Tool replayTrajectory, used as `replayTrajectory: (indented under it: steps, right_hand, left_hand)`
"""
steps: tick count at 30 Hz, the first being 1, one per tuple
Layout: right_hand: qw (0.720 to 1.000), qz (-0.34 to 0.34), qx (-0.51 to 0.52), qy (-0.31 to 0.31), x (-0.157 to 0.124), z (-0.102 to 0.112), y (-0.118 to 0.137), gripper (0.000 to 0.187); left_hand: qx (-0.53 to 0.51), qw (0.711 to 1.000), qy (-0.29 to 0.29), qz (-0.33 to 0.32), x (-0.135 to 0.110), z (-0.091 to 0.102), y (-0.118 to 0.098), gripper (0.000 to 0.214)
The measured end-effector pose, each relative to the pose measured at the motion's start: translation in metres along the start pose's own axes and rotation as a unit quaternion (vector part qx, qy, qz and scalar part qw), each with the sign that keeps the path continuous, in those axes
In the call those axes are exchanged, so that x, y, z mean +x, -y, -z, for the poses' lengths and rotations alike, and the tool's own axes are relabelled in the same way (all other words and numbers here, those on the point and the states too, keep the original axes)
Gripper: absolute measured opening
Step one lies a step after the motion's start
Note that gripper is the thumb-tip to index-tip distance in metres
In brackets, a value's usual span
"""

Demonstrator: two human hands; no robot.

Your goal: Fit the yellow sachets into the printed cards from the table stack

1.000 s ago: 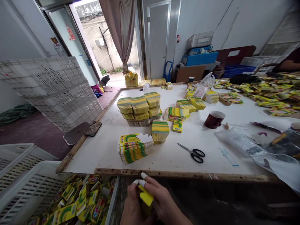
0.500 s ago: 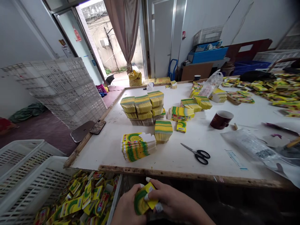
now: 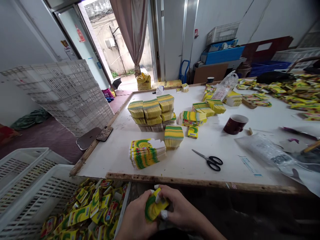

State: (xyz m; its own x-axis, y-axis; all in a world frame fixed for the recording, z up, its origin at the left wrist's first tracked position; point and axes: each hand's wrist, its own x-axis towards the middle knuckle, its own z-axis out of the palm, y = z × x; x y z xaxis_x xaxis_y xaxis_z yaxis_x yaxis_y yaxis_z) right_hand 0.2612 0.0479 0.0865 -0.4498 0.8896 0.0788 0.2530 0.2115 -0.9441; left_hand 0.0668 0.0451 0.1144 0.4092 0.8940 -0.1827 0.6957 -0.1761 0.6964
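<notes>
Low in front of the table edge, my left hand [image 3: 138, 213] grips a small yellow-and-green printed carton [image 3: 153, 207] from its left side. The fingers of my right hand [image 3: 172, 204] are closed on the upper right part of the same carton. White coverings wrap several fingertips. Just left of my hands stands a white crate [image 3: 53, 180] with many similar yellow packs [image 3: 96, 210] in it. Above them on the table, a bundle of flat cartons [image 3: 146, 155] lies on its side next to a stacked bundle [image 3: 173, 136].
On the white table [image 3: 185, 163] are black-handled scissors [image 3: 210, 160], a dark mug [image 3: 235, 124], piled carton stacks [image 3: 151, 111], a plastic bag [image 3: 268, 155] and a phone [image 3: 105, 133]. Tall white crates [image 3: 67, 90] stand on the left. Loose packs [image 3: 287, 95] cover the far right.
The carton has tilted between my hands, and my right fingers have shifted up over its top edge. The view has moved slightly; the things on the table stay in place.
</notes>
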Motion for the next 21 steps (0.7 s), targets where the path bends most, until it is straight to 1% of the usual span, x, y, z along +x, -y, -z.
replayTrajectory:
  steps: [2, 4, 5, 7, 8, 9, 10, 11, 13, 14, 15, 16, 17, 19, 21]
  right_hand:
    - [0.998, -0.016, 0.032, -0.044, 0.001, -0.007, -0.001, 0.041]
    - [0.998, 0.001, 0.044, -0.038, 0.005, -0.008, 0.001, 0.058]
    - [0.998, 0.02, 0.05, -0.032, 0.008, -0.005, 0.003, 0.066]
    - [0.996, 0.058, 0.047, -0.049, 0.023, 0.008, 0.01, 0.074]
    - [0.994, 0.07, 0.031, -0.08, 0.034, 0.016, 0.014, 0.068]
    - [0.988, 0.083, -0.016, -0.128, 0.047, 0.025, 0.018, 0.057]
    - [0.978, 0.084, -0.077, -0.172, 0.062, 0.033, 0.021, 0.043]
    - [0.965, 0.081, -0.146, -0.201, 0.079, 0.04, 0.024, 0.035]
    - [0.956, 0.07, -0.185, -0.216, 0.112, 0.049, 0.024, 0.034]
    - [0.954, 0.063, -0.2, -0.216, 0.126, 0.05, 0.021, 0.035]
    - [0.952, 0.054, -0.213, -0.212, 0.139, 0.051, 0.017, 0.036]
    - [0.952, 0.046, -0.223, -0.205, 0.148, 0.05, 0.013, 0.036]
    - [0.952, 0.038, -0.231, -0.197, 0.156, 0.049, 0.008, 0.034]
    - [0.952, 0.029, -0.239, -0.187, 0.162, 0.047, 0.0, 0.032]
    - [0.952, 0.029, -0.236, -0.191, 0.161, 0.048, -0.004, 0.033]
  left_hand:
    - [0.007, 1.0, -0.029, 0.006, 0.0, -0.001, 0.0, 0.046]
    - [-0.006, 0.998, -0.052, 0.017, 0.0, -0.002, 0.003, 0.052]
    - [-0.02, 0.997, -0.072, 0.022, -0.001, -0.003, 0.007, 0.054]
    - [-0.039, 0.988, -0.144, 0.042, -0.003, 0.0, 0.022, 0.058]
    - [-0.034, 0.979, -0.192, 0.061, -0.006, 0.004, 0.032, 0.058]
    - [-0.015, 0.965, -0.245, 0.089, -0.009, 0.009, 0.044, 0.06]
    - [0.018, 0.952, -0.281, 0.117, -0.012, 0.017, 0.058, 0.064]
    - [0.056, 0.942, -0.293, 0.155, -0.017, 0.025, 0.072, 0.068]
    - [0.131, 0.916, -0.319, 0.206, -0.027, 0.041, 0.1, 0.073]
    - [0.169, 0.898, -0.339, 0.225, -0.033, 0.048, 0.113, 0.078]
    - [0.188, 0.879, -0.361, 0.249, -0.039, 0.054, 0.124, 0.083]
    - [0.184, 0.871, -0.374, 0.26, -0.044, 0.058, 0.133, 0.084]
    - [0.167, 0.87, -0.383, 0.262, -0.049, 0.06, 0.141, 0.084]
    - [0.09, 0.889, -0.372, 0.252, -0.053, 0.059, 0.147, 0.081]
    - [0.002, 0.909, -0.343, 0.236, -0.049, 0.053, 0.144, 0.079]
